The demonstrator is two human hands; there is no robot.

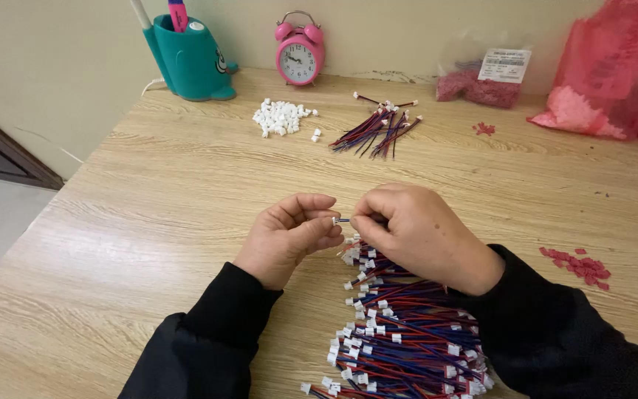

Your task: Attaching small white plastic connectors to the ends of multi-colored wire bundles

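- We are looking down at a wooden table (186, 192) with both hands meeting just below the middle of the frame.
- Our left hand (289, 236) is curling its fingers and pinching a small white connector (335, 220) between thumb and forefinger.
- Our right hand (415, 233) is pinching the short wire (343, 220) that is running out of that connector, fingertips almost touching those of the left hand.
- The wire is lying roughly level across the frame, its long axis running left to right, with the white end pointing left toward the left hand; most of its length is hiding under the right fingers.
- Directly under and below the hands, a big pile of red and blue wires with white plugs (400, 332) is spreading toward the bottom edge, partly covered by the right wrist.
- In the upper middle, a small heap of loose white connectors (280, 117) is sitting near a smaller bundle of wires (378, 129), well apart from the hands.
- Behind them a pink alarm clock (299, 52) is standing against the wall, and a teal pen holder (190, 59) is standing at the upper left.
- At the upper right, a clear bag of red bits (481, 77) and a large pink bag (614, 74) are resting.
- A scatter of red bits (581, 266) is lying at the right, beside our right sleeve.
- Nothing is standing between the hands and the piece they are holding.
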